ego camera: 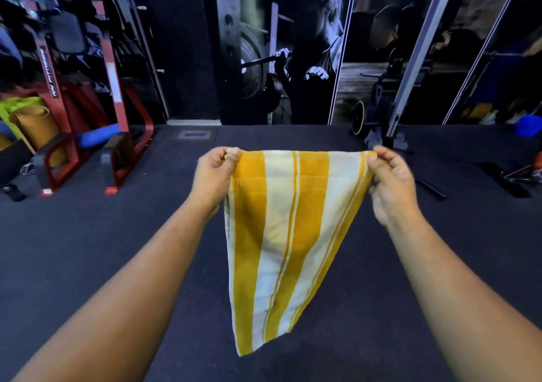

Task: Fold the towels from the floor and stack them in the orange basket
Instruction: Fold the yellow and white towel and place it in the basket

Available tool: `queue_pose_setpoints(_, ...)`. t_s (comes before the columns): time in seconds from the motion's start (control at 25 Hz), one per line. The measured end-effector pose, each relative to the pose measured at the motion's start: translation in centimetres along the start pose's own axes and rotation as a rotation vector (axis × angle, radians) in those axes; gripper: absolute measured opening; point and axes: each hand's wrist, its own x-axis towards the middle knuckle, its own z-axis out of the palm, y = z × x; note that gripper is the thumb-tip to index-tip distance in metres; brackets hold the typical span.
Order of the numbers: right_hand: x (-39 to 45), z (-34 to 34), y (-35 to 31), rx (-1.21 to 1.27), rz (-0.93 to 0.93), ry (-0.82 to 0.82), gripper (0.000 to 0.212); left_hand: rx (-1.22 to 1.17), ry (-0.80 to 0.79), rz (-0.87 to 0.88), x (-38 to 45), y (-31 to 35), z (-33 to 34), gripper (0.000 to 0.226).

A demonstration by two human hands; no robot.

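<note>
Floor: dark rubber gym matting, filling the lower half of the view.
Wall: dark panels with a large printed picture of someone lifting a barbell.
Red machine frame: stands at the left, its feet on the floor, a white label strip on one upright.
Striped towel: yellow and white stripes running top to bottom, held up in the air in front of the person, top edge stretched level between both hands, the lower part hanging free and narrowing to a corner well clear of the floor.
Left hand: thumb and curled fingers pinch the towel's top left corner.
Right hand: thumb and fingers pinch the top right corner, the cloth bunched slightly under the grip.
Rolled mats: tan and lime green, tucked behind the red frame at far left.
Blue object: at the far right edge; what it is cannot be told.
</note>
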Motion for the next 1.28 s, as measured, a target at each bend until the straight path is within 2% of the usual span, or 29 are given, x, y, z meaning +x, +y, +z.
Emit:
queue_pose_setpoints(0.12, -0.7, -1.2, 3.2, -0.094, 0.091, 0.136, 0.012, 0.164, 0.011, 0.004, -0.4, -1.7, 0.4, 0.025)
queue_pose_setpoints(0.24, -1.6, -1.1, 4.9, -0.129, 0.113, 0.300, 0.015, 0.177, 0.057, -0.110, -1.0, -4.2, 0.0, 0.034)
queue_pose_setpoints(0.32, -2.7, 0.2, 5.4, -0.076, 0.065, 0.317, 0.016, 0.140, 0.071, -0.111, -2.0, -4.8, 0.6, 0.043)
queue_pose_setpoints(0.44, -5.3, 3.5, 5.7, -0.046, -0.042, 0.272, 0.018, 0.071, 0.119, -0.072, -4.8, -4.6, 2.9, 0.051)
queue_pose_setpoints(0.52, -6.9, 5.3, 5.9, -0.085, -0.085, 0.191, 0.015, 0.043, 0.117, -0.054, -7.2, -4.1, 4.8, 0.044)
queue_pose_setpoints(0.64, -9.1, 7.4, 6.3, -0.202, -0.131, -0.018, 0.018, -0.001, 0.017, -0.024, -9.9, -3.1, 7.4, 0.028)
queue_pose_setpoints(0.72, -10.0, 8.1, 6.6, -0.240, -0.142, -0.086, 0.017, 0.017, -0.016, 0.013, -10.7, -2.7, 8.3, 0.027)
queue_pose_setpoints(0.96, -10.4, 7.8, 6.4, -0.336, -0.209, -0.105, 0.018, -0.027, 0.006, -0.020, -10.0, -3.8, 7.8, 0.032)
queue_pose_setpoints(1.08, -10.6, 7.9, 6.4, -0.381, -0.223, -0.150, 0.021, -0.039, -0.047, -0.038, -9.7, -3.6, 8.2, 0.033)
queue_pose_setpoints(1.28, -10.7, 7.5, 6.9, -0.461, -0.243, -0.245, 0.010, -0.134, -0.075, -0.088, -9.9, -3.0, 8.3, 0.034)
